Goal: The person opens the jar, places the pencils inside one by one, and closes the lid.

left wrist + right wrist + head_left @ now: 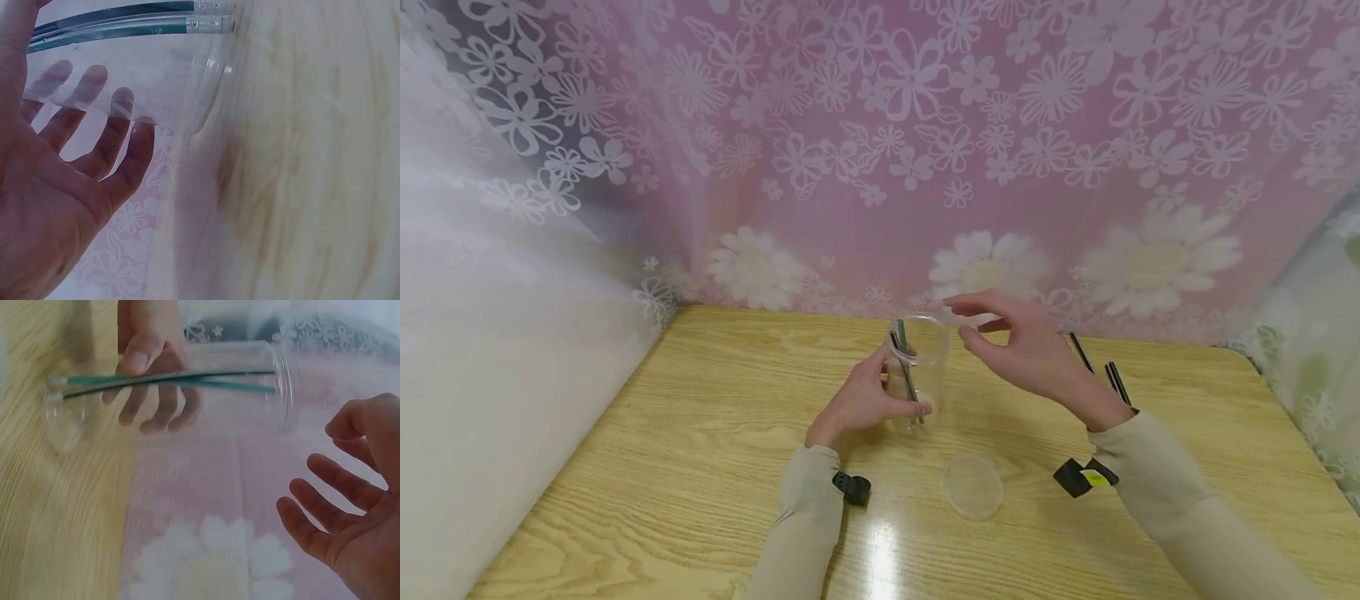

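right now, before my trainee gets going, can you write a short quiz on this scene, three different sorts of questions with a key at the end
1. Which of the person's hands grips the clear jar?

2. Where does the clear disc lie?
a) over the jar's mouth
b) on the table
c) inside the jar

3. True or false: two pencils are inside the jar.

Key:
1. The left hand; the right hand is near the rim and holds nothing.
2. b
3. True; both show through the jar's wall in the wrist views.
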{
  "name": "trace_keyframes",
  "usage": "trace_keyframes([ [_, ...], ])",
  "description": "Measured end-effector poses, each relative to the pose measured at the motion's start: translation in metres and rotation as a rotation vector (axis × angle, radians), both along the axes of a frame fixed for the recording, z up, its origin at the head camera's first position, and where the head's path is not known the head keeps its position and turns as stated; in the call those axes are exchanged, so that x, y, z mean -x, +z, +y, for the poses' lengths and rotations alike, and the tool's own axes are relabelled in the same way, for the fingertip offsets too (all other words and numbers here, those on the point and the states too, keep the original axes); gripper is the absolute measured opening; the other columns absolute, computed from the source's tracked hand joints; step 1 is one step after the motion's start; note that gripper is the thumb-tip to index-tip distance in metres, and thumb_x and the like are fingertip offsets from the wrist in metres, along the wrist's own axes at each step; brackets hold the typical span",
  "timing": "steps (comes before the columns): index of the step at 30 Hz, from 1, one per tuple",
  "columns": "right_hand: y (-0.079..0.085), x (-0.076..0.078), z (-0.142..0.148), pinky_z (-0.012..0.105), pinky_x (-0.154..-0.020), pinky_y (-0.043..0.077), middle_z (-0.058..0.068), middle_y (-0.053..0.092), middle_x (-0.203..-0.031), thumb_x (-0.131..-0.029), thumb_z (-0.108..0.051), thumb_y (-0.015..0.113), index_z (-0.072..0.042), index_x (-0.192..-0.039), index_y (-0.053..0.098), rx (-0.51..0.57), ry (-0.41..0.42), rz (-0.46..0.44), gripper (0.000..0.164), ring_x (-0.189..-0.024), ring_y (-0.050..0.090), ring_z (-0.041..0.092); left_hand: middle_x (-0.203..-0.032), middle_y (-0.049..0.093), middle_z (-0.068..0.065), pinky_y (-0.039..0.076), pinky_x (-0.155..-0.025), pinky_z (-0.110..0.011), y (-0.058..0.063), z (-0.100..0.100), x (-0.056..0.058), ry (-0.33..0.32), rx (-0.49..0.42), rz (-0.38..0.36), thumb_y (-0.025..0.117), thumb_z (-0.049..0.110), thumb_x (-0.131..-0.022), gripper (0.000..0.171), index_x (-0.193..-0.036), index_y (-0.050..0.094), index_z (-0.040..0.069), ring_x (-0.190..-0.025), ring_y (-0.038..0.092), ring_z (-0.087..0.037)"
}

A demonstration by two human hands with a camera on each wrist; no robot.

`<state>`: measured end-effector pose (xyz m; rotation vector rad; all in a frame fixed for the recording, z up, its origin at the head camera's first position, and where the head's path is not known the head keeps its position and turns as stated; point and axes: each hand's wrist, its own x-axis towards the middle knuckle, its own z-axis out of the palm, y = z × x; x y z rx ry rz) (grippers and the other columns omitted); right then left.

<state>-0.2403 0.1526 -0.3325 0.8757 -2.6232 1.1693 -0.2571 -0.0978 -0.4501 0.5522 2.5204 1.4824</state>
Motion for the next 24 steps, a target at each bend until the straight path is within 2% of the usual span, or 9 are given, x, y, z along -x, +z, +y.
trace_keyframes([
  [3,-0.004,-0.003,0.02,0.041,-0.095,0.054,0.01,0.065,-0.135,-0.103,-0.016,0.062,-0.017,-0.14,0.062,0.021,-0.07,0.02,0.037,-0.117,0.063,0.023,-0.125,0.064,-0.007,0.051,-0.088,-0.042,0.0,0.0,-0.001,-0.002,-0.002,0.009,0.09,0.041,-0.077,0.077,-0.142,0.051,0.029,-0.107,0.06,-0.019],
  [6,-0.008,-0.006,0.038,0.023,-0.091,0.052,0.008,0.067,-0.132,-0.103,-0.018,0.062,-0.021,-0.141,0.061,0.027,-0.128,0.017,0.038,-0.112,0.063,0.007,-0.128,0.063,-0.009,0.051,-0.087,-0.042,-0.001,0.0,-0.001,-0.007,-0.008,0.011,0.09,0.038,-0.078,0.077,-0.143,0.05,0.028,-0.107,0.06,-0.019],
  [9,-0.014,-0.008,0.055,0.011,-0.087,0.047,0.007,0.069,-0.129,-0.103,-0.017,0.063,-0.023,-0.14,0.062,0.039,-0.165,0.012,0.038,-0.106,0.059,-0.008,-0.13,0.063,-0.01,0.051,-0.087,-0.041,-0.001,0.0,-0.001,-0.011,-0.009,0.013,0.09,0.036,-0.078,0.078,-0.144,0.049,0.027,-0.107,0.06,-0.019],
  [12,-0.021,-0.009,0.068,0.009,-0.084,0.047,0.009,0.07,-0.126,-0.102,-0.015,0.064,-0.021,-0.139,0.063,0.05,-0.189,0.023,0.038,-0.105,0.056,-0.014,-0.128,0.063,-0.009,0.051,-0.087,-0.041,-0.001,0.0,-0.001,-0.012,-0.005,0.015,0.09,0.036,-0.078,0.079,-0.145,0.049,0.026,-0.107,0.06,-0.019],
  [18,-0.031,-0.01,0.088,0.004,-0.08,0.046,0.016,0.07,-0.12,-0.101,-0.014,0.065,-0.013,-0.137,0.064,0.039,-0.243,0.063,0.037,-0.103,0.054,-0.018,-0.128,0.063,-0.008,0.051,-0.084,-0.04,-0.001,0.0,-0.002,-0.011,0.004,0.028,0.09,0.036,-0.078,0.079,-0.145,0.049,0.026,-0.107,0.059,-0.019],
  [24,-0.044,-0.011,0.11,0.0,-0.076,0.044,0.017,0.07,-0.117,-0.101,-0.018,0.065,-0.013,-0.135,0.064,0.012,-0.325,0.054,0.035,-0.098,0.05,-0.024,-0.129,0.062,-0.008,0.05,-0.083,-0.039,-0.001,0.0,0.0,-0.009,0.001,0.028,0.09,0.037,-0.078,0.077,-0.143,0.05,0.029,-0.107,0.058,-0.02],
])
